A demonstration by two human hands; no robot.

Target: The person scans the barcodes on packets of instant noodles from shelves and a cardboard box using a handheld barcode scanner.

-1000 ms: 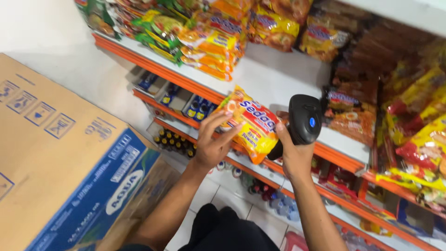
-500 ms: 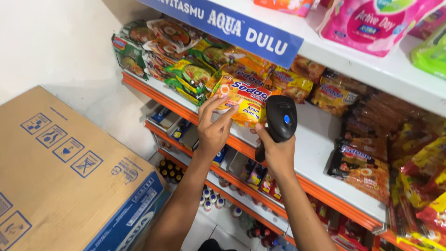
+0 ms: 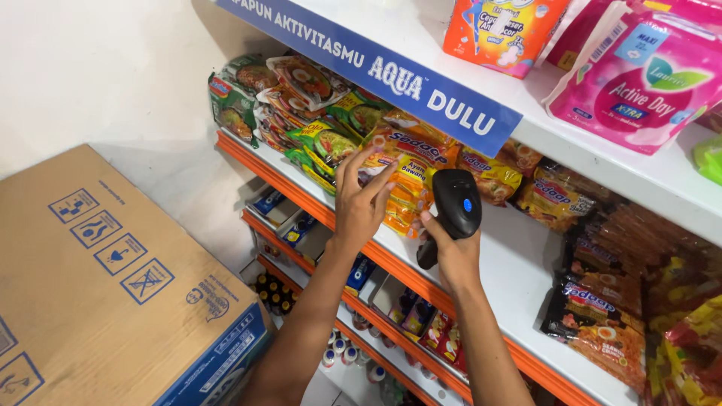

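My left hand (image 3: pixel 359 201) holds a yellow-orange noodle packet (image 3: pixel 406 188) against a stack of like packets on a white shelf with an orange edge (image 3: pixel 391 256). Its fingers press on the packet's top and left side. My right hand (image 3: pixel 451 252) grips a black handheld barcode scanner (image 3: pixel 453 210) with a small blue light, just right of the packet and aimed toward it. Green and yellow noodle packets (image 3: pixel 323 143) lie to the left of the stack.
A large cardboard box (image 3: pixel 105 286) with blue printing fills the lower left. A blue shelf strip (image 3: pixel 391 75) runs above, with pink and orange packs (image 3: pixel 632 75) on the top shelf. Dark and yellow snack packets (image 3: pixel 602 316) lie right. Lower shelves hold small bottles (image 3: pixel 346 353).
Both hands have moved up and left along the shelf. The packet, held out in the air before, is now pushed onto the stack. The scanner stays beside it.
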